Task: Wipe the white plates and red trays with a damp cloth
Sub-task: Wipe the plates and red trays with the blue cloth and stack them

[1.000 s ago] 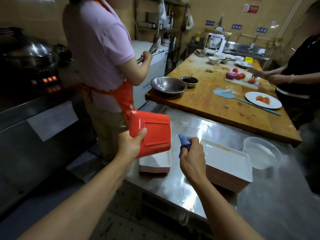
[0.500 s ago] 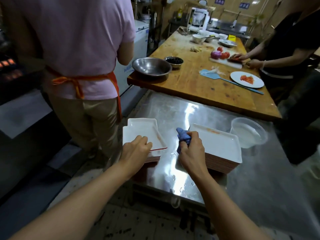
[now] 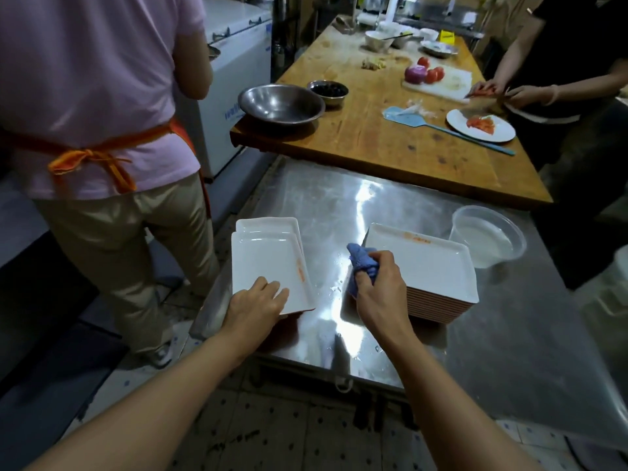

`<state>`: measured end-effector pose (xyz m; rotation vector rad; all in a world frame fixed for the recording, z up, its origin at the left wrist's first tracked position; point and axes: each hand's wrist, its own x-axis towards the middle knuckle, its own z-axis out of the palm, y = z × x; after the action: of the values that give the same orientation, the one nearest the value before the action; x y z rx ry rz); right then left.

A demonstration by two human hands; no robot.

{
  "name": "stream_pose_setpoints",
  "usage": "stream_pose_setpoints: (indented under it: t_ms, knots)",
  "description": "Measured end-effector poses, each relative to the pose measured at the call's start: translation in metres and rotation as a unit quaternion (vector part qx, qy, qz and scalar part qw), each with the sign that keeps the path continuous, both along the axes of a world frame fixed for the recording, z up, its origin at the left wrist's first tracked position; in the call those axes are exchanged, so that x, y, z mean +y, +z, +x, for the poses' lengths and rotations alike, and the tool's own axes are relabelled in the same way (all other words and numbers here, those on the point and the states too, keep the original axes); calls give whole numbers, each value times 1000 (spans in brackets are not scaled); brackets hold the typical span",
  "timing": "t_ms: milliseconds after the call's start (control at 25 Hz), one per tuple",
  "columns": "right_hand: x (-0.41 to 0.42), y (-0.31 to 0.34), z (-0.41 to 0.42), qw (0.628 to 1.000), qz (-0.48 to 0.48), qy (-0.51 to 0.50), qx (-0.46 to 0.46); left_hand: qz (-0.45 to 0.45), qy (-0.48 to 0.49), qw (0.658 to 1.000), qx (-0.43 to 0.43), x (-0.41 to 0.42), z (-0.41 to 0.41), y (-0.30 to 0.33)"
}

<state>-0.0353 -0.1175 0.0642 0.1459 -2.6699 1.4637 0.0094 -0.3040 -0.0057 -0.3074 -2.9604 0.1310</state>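
Left hand is now laying the tray white-side up on the left stack w/ fingers flat, no grip; 1 s ago it was raised, red side showing. Right hand is clenching blue cloth beside right stack on bench. Probably next piece coming.

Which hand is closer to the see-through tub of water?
The right hand. It grips the blue cloth by the big plate stack, which lies between it and the tub. The left hand rests on the small plate stack, farther away.

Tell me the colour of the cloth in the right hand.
Blue; the cloth shows clearly in the head view.
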Motion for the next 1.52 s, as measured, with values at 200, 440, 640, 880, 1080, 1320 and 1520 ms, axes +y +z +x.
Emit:
stream_pose_setpoints:
  t_ms: [200, 440, 640, 880, 1080, 1320, 1520]
  knots:
    - [-2, -10, -3, 1000, 13, -2, -11, 11, 18, 998, -66, -13, -16, -15]
    - [-5, -12, -4, 999, 30, -23, 20, 30, 50, 993, -104, -23, -33, -32]
    - [7, -1, -7, 997, 33, -68, 34, 24, 80, 991, -109, -13, -45, -20]
    - [36, 14, -25, 993, 11, -93, 68, 143, 65, 987, -45, 42, -82, 26]
    - [67, 4, -47, 994, 9, -87, 61, 186, 118, 972, -81, 75, -95, 29]
    - [82, -19, -97, 995, 78, -46, 51, 261, 176, 941, -121, 106, -122, 20]
    - [69, -35, -136, 975, 206, 41, 66, 262, 198, 936, -127, 121, -142, 17]
